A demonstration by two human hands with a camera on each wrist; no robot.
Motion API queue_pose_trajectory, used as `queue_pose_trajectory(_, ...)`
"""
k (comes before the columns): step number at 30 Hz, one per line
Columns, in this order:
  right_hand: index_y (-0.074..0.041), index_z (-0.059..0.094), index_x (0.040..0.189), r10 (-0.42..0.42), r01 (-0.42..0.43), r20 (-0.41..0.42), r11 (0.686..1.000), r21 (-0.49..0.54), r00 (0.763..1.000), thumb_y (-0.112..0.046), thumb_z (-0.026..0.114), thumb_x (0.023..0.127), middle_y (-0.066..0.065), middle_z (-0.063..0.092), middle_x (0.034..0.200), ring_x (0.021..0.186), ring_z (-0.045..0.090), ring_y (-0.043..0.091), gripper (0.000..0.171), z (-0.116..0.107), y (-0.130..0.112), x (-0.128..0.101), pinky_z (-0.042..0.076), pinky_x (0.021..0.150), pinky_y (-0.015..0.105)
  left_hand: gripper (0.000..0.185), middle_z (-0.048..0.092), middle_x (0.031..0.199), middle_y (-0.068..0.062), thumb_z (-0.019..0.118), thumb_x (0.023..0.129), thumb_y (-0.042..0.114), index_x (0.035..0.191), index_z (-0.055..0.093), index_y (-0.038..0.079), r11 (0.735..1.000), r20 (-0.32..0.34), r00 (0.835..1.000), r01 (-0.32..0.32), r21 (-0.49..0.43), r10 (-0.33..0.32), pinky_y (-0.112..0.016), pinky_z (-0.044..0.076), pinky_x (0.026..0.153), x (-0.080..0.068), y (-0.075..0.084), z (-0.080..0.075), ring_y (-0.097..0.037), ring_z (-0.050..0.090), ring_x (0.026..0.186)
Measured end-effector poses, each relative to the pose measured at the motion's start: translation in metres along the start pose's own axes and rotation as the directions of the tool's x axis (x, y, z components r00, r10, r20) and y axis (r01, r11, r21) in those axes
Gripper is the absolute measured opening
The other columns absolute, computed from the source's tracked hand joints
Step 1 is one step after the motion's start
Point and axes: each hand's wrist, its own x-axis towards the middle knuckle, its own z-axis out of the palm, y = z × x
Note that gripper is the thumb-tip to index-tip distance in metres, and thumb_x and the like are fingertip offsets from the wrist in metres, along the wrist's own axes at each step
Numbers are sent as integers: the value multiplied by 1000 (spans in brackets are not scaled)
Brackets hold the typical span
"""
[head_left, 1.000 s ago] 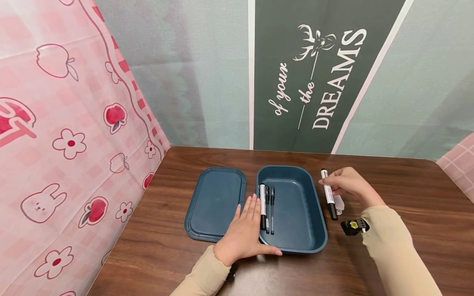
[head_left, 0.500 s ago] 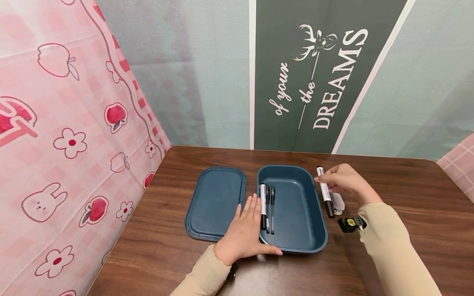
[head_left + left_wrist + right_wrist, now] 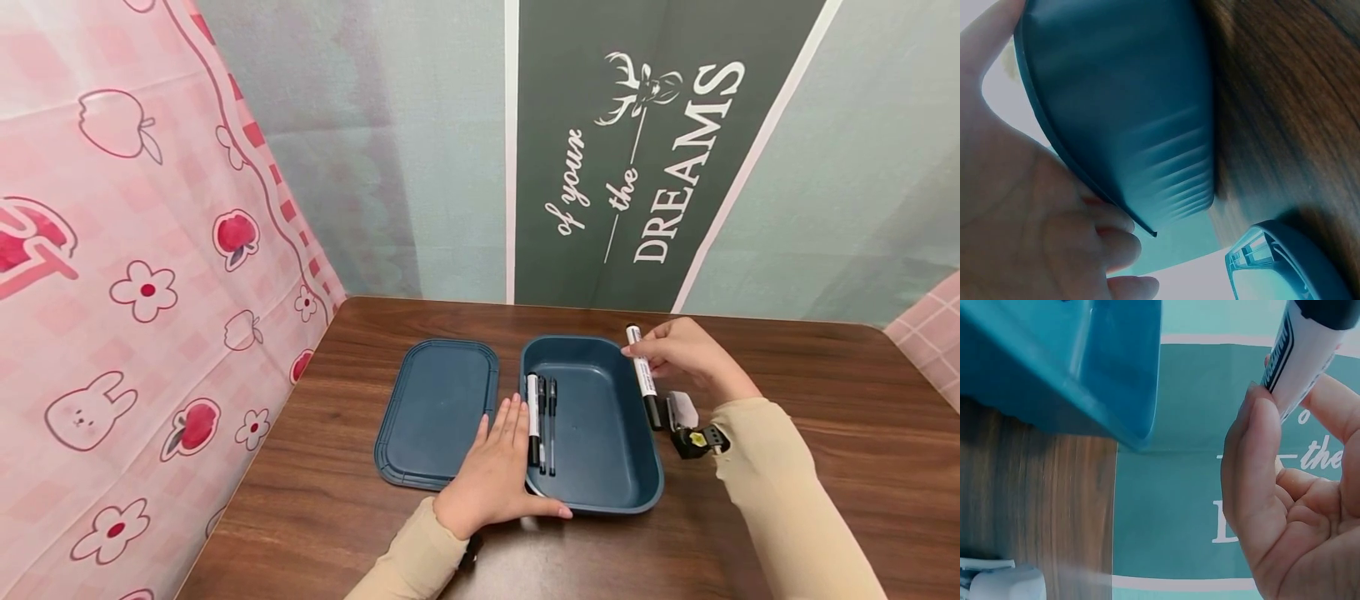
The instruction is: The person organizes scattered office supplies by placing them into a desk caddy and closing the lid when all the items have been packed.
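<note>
Blue plastic box (image 3: 592,429) on the brown wood-patterned worktop (image 3: 330,500), just right of a flat blue lid (image 3: 438,412). Inside, along the left wall, running near to far: one black-ended white marker (image 3: 533,412) leftmost, then two slim dark-capped pens (image 3: 552,417) beside it. Both hands at the box. Left hand (image 3: 491,483) spread at the near left corner, fingers straight along the left rim, thumb stretched out to the near rim; touching the box, gripping nothing. Right hand (image 3: 686,350) with bent fingers, pinching a second white marker (image 3: 643,367) between thumb and fingers, held at the box's right rim in the head view, visible part apart from the box in the right wrist view; exact height hard to tell. Just right of the box, a small pale object (image 3: 682,407), kind unclear. At far side, green cloth (image 3: 592,275) lettered "DREAMS"; at left, pink patterned cloth (image 3: 150,225).
</note>
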Motion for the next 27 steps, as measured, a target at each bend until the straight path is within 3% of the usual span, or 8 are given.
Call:
queue_pose_trajectory(15,12,65,87,-16,15,25,999,49,1000,-15,69,85,0,59,63,58,55,8,27,11,-10,5,55,60,27,128,2,157,-16,56,66,82,151,8,0,1000,-2,1000,4,6,-4,-48,15,112,0,0,0,-27,1,144)
queue_pose_trajectory(27,14,67,93,-18,18,28,1000,24,999,-17,70,85,3,61,63,58,57,12,32,31,-18,15,55,60,29,128,1,157,-15,56,65,82,151,9,0,1000,1,1000,9,10,-9,-48,16,112,1,1,0,-27,2,144)
